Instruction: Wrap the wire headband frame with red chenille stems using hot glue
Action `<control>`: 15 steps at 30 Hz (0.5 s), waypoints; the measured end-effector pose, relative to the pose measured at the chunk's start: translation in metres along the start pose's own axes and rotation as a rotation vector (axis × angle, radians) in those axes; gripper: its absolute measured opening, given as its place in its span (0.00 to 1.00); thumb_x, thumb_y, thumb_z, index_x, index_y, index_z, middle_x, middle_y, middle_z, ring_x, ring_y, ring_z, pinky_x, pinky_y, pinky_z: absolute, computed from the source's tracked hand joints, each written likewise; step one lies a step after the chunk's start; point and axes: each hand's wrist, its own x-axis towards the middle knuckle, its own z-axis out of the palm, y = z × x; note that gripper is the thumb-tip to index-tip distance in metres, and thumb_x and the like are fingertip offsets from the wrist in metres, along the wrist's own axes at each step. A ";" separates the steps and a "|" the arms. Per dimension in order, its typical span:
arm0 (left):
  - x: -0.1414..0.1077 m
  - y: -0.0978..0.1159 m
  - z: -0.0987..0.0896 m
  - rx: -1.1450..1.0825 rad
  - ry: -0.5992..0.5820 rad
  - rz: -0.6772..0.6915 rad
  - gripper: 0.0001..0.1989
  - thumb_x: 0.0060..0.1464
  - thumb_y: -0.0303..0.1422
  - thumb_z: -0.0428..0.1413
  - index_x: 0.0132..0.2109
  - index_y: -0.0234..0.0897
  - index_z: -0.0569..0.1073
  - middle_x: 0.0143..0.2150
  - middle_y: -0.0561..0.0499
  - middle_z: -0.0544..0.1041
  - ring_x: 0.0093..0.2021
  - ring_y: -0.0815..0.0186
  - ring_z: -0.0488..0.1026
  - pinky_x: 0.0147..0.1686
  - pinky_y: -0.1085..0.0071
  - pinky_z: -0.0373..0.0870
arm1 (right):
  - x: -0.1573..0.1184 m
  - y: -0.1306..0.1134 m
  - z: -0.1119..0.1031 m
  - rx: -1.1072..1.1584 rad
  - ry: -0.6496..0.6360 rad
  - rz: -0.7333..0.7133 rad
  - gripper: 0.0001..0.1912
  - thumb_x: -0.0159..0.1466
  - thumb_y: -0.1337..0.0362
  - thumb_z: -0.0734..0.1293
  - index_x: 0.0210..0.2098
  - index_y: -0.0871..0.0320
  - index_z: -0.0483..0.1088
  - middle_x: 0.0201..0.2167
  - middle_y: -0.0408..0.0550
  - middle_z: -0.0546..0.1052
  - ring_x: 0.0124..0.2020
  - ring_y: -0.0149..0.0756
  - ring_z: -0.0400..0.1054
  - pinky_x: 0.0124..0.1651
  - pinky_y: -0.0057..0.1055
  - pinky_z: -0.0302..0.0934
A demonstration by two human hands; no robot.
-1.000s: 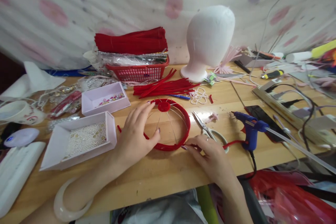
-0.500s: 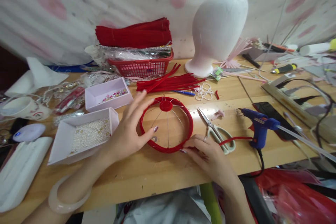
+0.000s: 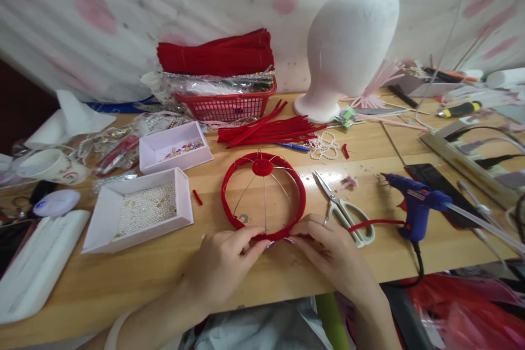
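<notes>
Since half a second ago, the left hand (image 3: 225, 260) has been brought from the left side of a red, fuzzy-covered ring with thin wire spokes (image 3: 302, 192) to its near rim, where it is set just beside the right hand (image 3: 331, 243). The rim is pinched by the left grip between thumb and fingers, presumably so that the frame, centred on the pale wooden bench (image 3: 143, 273), is steadied. The right grip is closed at the same rim, seemingly on a slim red fuzzy strip (image 3: 381, 222), whose loose length is trailed over the cream-handled metal scissors (image 3: 332, 197) towards the blue plastic glue gun (image 3: 418, 199). The two holds are likely paired so that strip and rim can be controlled at one spot. Both hands are kept low, backs up, fingertips turned towards each other, forearms angled in from the bench's front edge. Scissors and gun are laid to the right, probably for easy reach.
</notes>
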 end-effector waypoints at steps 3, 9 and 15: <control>0.001 -0.001 0.000 -0.006 -0.037 -0.047 0.09 0.62 0.35 0.57 0.41 0.37 0.80 0.25 0.53 0.82 0.22 0.67 0.77 0.24 0.74 0.72 | -0.002 -0.004 -0.001 -0.012 0.044 -0.057 0.07 0.69 0.68 0.64 0.38 0.56 0.75 0.33 0.47 0.78 0.34 0.35 0.73 0.34 0.29 0.64; 0.001 -0.002 -0.001 -0.149 -0.132 -0.161 0.06 0.59 0.31 0.60 0.41 0.37 0.81 0.22 0.55 0.79 0.19 0.70 0.73 0.21 0.76 0.70 | -0.011 -0.013 0.006 -0.112 0.143 -0.151 0.07 0.69 0.71 0.63 0.38 0.57 0.73 0.30 0.48 0.77 0.31 0.34 0.72 0.32 0.28 0.64; 0.004 -0.002 -0.001 -0.261 -0.192 -0.287 0.06 0.58 0.31 0.61 0.41 0.37 0.82 0.17 0.58 0.75 0.15 0.73 0.68 0.17 0.79 0.65 | -0.017 -0.014 0.014 -0.190 0.230 -0.173 0.05 0.68 0.73 0.65 0.40 0.59 0.71 0.30 0.47 0.75 0.29 0.32 0.69 0.31 0.27 0.62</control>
